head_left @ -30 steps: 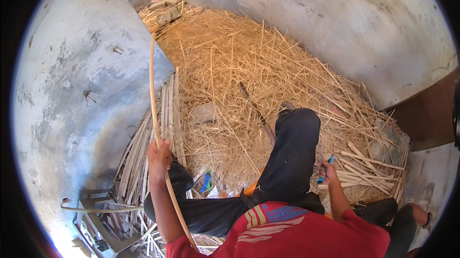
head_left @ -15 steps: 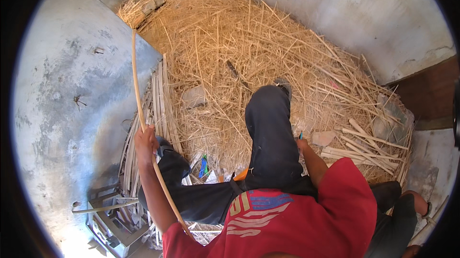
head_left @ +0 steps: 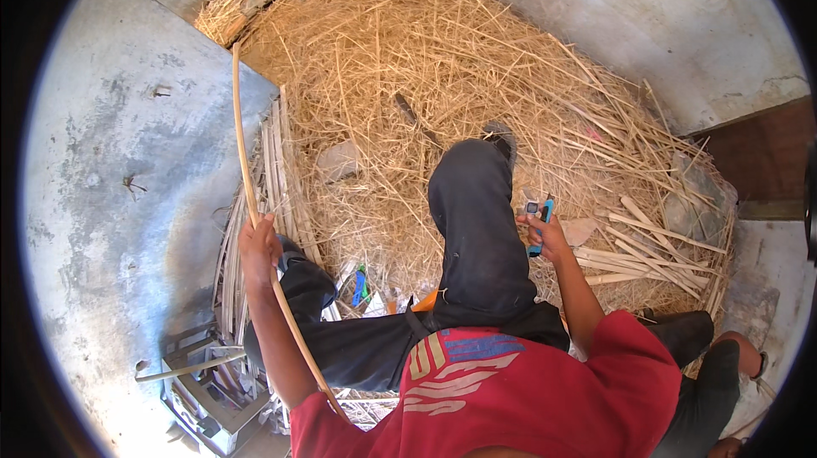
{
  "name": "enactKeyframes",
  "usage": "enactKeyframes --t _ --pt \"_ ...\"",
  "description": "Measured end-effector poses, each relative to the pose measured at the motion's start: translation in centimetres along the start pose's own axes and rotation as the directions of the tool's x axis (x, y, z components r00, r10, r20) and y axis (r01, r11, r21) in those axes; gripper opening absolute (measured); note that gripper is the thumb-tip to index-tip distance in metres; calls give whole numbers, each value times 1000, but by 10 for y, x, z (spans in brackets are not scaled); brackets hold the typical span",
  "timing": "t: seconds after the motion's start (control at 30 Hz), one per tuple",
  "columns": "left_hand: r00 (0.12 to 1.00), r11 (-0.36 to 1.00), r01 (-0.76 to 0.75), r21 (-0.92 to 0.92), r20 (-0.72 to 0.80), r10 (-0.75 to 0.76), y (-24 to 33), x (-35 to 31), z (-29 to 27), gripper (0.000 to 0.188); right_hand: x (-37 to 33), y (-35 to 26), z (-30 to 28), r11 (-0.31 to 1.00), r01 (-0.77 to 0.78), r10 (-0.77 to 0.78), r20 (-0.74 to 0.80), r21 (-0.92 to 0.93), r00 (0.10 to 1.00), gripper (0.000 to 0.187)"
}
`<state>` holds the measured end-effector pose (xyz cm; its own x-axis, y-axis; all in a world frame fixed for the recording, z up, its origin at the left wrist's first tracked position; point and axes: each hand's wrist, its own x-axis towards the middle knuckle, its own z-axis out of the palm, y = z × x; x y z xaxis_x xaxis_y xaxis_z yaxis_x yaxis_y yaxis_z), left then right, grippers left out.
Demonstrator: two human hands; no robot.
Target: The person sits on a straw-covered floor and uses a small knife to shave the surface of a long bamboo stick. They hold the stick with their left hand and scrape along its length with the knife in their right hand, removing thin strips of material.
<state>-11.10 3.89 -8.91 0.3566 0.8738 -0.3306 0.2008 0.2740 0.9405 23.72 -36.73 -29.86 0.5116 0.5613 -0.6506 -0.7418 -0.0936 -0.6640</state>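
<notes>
A long, thin, pale strip that looks like split bamboo (head_left: pixel 244 147) is gripped in my left hand (head_left: pixel 259 247). It bows from near the wall's corner at the far left, past my left forearm, to my red sleeve. My right hand (head_left: pixel 549 237), to the right of my bent knee, is closed round a small blue-and-black hand tool (head_left: pixel 546 209). A small grey, squarish piece (head_left: pixel 532 208) shows by the fingers; I cannot tell whether it belongs to the tool. Apart from the strip, the tool touches nothing that I can see.
Straw and shavings (head_left: pixel 383 58) cover the floor between grey walls. Split strips (head_left: pixel 655 245) lie at the right, others (head_left: pixel 272 168) along the left wall. A dark stick (head_left: pixel 414 117) lies ahead. A battered frame (head_left: pixel 213 390) stands lower left. Another person's leg (head_left: pixel 715 398) shows lower right.
My right hand has risen from beside my knee, bringing the blue tool into fuller view. My left hand still grips the strip in nearly the same place. The view has shifted slightly.
</notes>
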Motion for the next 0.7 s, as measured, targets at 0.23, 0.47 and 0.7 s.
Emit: enactKeyframes --t 0.23,0.47,0.7 --pt "998 999 -26 -25 60 27 9 -6 4 21 -66 -57 49 991 130 -132 59 36 990 63" --pt "998 997 -52 -51 36 54 10 -15 -3 20 -71 -61 59 978 191 -193 -27 -79 981 70" --pt "998 997 -60 -49 2 61 7 -22 -12 17 -35 -27 37 982 148 -155 -51 -114 987 65"
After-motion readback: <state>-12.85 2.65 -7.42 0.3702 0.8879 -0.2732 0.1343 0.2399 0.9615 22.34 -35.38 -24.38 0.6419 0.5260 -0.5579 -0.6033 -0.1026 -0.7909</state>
